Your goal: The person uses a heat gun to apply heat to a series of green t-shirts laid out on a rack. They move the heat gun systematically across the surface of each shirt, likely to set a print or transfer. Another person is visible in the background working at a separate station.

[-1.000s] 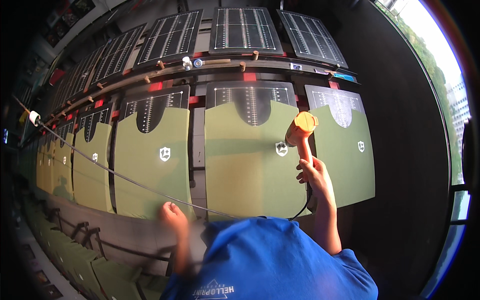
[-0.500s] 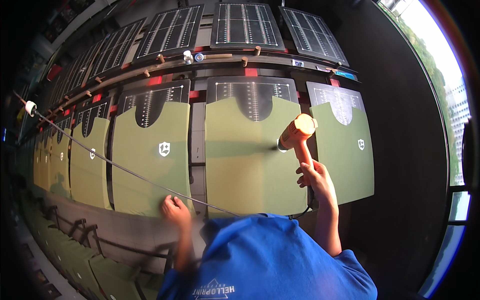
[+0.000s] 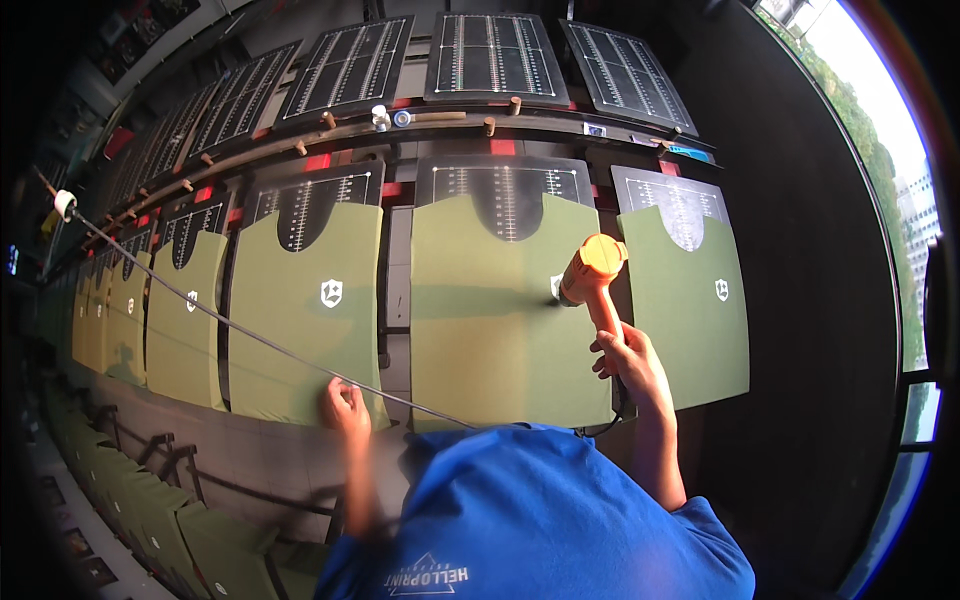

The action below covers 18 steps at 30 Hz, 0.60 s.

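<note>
My right hand (image 3: 632, 362) is closed round the handle of an orange heat gun (image 3: 600, 262). Its dark nozzle points left, just above the white shield print (image 3: 557, 288) on a green fabric piece (image 3: 480, 330), hiding part of that print. The fabric lies flat on a dark board (image 3: 450, 178) marked with white scales. At the lower edge of the neighbouring green piece (image 3: 290, 350), my left hand (image 3: 347, 408) has curled fingers at a thin grey cable (image 3: 265, 343), seemingly pinching it; the fingertips are small and slightly blurred. That piece bears a white shield print (image 3: 331, 293) too.
Another printed green piece (image 3: 690, 300) lies to the right, and several more run off left. Beyond a dark rail (image 3: 450, 122) with wooden pegs stand bare marked boards (image 3: 495, 60). A white fitting (image 3: 65, 206) sits on the cable's far left end. A window (image 3: 880, 130) is at right.
My left hand has risen slightly to the cable, its fingers drawn closer together. The heat gun has shifted a little down and left in my right hand's grip.
</note>
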### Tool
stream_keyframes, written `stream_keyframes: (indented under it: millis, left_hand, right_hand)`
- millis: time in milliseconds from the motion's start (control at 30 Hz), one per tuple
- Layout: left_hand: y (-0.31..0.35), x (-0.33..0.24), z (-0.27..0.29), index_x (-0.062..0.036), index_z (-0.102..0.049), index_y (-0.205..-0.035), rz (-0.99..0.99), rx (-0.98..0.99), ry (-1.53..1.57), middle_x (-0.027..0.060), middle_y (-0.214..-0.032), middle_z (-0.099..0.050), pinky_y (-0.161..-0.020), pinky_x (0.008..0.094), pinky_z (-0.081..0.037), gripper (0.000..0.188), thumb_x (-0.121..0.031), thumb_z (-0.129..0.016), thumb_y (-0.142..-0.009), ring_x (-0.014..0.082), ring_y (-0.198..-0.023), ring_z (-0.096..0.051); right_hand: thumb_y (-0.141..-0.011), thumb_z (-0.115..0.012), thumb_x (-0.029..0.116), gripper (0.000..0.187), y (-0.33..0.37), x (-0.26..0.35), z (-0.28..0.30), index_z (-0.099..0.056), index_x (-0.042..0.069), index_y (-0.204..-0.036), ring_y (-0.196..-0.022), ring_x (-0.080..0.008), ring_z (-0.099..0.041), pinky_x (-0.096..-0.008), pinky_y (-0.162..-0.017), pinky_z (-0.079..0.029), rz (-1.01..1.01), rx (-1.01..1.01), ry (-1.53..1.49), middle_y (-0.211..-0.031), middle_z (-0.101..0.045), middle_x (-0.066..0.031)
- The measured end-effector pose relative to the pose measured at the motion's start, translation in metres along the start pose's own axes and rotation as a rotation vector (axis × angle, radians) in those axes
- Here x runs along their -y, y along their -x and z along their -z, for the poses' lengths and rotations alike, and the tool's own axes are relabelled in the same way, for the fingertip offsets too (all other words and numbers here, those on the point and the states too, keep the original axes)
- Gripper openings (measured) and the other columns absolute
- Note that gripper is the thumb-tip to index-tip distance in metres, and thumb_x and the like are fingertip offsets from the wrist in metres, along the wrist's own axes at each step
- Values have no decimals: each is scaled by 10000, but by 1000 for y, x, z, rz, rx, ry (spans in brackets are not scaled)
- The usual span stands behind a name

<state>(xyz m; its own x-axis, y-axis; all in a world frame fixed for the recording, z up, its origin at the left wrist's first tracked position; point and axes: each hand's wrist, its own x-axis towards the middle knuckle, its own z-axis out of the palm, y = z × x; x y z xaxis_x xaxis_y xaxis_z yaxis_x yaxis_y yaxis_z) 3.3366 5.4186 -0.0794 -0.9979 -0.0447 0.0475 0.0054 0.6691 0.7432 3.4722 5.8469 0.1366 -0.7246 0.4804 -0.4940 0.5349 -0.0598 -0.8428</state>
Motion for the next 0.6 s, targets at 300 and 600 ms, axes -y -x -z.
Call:
stream_keyframes:
  millis: [300,600]
  left_hand:
    - [43,-101,-5,-35,-562,-1304,171,1206,574,37,-1102,-605,-882,276,-474,372,-255,-532,-1006,120,-920,-578]
    - [98,-171,-73,-73,-646,-1231,-261,1421,381,60,-1079,-649,-946,314,-453,380,-339,-469,-1025,173,-996,-594]
  right_hand:
    - [-937,-585,268,314,-3,-7,14,-577,-25,-1052,-703,-132,-616,-282,-651,-498,27,-23,2,-877,-622,-64]
    - [-956,-588,324,345,-32,-1,38,-590,-2,-1067,-726,-131,-614,-292,-667,-525,40,158,-109,-929,-641,-61]
